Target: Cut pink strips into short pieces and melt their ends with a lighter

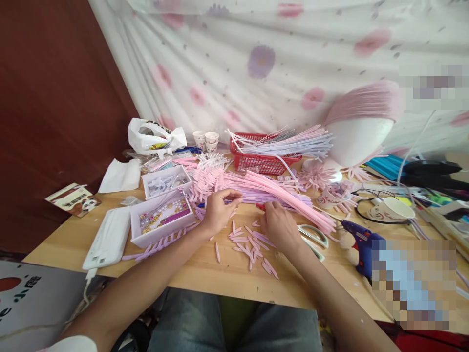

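Note:
My left hand (220, 211) is pinched closed above the table, its thumb and fingertips together. What lies between them, if anything, is too small to make out. Across a short gap, my right hand (280, 226) is closed around a small red object (260, 207), mostly hidden by the fingers. Short pink tapered fuzzy pieces (251, 248) lie scattered on the wood below and between the hands. Just behind the hands rests a bundle of long pink pipe cleaners (286, 195), with purple ones under it. Light-handled scissors (314, 236) lie beside my right wrist.
White boxes of beads (161, 239) and a power bank (108, 239) stand left. A red basket (252, 162) of pipe cleaners is behind. To the right are a paper cup (391, 210), a blue glue gun (362, 244) and a white foam head (361, 139).

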Demonstrator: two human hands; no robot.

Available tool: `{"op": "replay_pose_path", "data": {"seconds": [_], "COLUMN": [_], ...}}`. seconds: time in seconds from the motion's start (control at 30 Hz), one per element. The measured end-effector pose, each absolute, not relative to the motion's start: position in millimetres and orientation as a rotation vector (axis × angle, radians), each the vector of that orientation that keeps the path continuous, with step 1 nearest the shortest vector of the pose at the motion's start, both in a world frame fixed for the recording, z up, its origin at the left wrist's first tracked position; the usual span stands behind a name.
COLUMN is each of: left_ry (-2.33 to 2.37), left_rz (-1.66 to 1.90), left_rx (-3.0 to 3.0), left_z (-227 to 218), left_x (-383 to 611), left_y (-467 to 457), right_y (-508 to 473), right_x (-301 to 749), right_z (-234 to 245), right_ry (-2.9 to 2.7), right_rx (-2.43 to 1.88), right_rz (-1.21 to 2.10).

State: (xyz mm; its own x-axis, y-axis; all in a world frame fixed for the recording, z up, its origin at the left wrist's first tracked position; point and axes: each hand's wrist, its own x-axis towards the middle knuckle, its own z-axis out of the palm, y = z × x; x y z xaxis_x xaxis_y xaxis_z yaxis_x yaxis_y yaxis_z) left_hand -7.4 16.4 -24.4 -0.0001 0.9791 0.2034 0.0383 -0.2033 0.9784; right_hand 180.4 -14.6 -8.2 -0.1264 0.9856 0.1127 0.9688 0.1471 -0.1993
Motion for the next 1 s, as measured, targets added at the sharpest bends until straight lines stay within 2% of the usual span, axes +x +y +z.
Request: {"op": "replay_pose_path", "data": {"seconds": [0.17, 0.23, 0.37, 0.63, 1.0], "left_ry": [1.007, 0.983, 0.976, 1.035, 1.081], "left_rz": [1.334, 1.321, 1.303, 1.287, 1.260], "left_rx": [1.115, 1.009, 0.974, 1.152, 1.281], "left_z": [-19.8, -18.8, -18.1, -19.5, -20.5], "left_x": [-4.3, -2.9, -1.6, -2.8, -2.8], "left_y": [17.9, 18.0, 17.1, 14.6, 11.4], "right_y": [3.5, 7.0, 7.8, 7.7, 7.8], "right_x": [171.2, 163.3, 155.7, 164.0, 162.6], "right_z": [-4.7, -4.7, -11.5, -14.6, -9.1], "right_ry": [-1.498, -1.263, -1.180, -1.093, -0.976], "right_rx": [-1.450, -1.300, -1.146, -1.156, -1.090], "right_rz": [0.839, 1.035, 1.019, 0.980, 1.170]}}
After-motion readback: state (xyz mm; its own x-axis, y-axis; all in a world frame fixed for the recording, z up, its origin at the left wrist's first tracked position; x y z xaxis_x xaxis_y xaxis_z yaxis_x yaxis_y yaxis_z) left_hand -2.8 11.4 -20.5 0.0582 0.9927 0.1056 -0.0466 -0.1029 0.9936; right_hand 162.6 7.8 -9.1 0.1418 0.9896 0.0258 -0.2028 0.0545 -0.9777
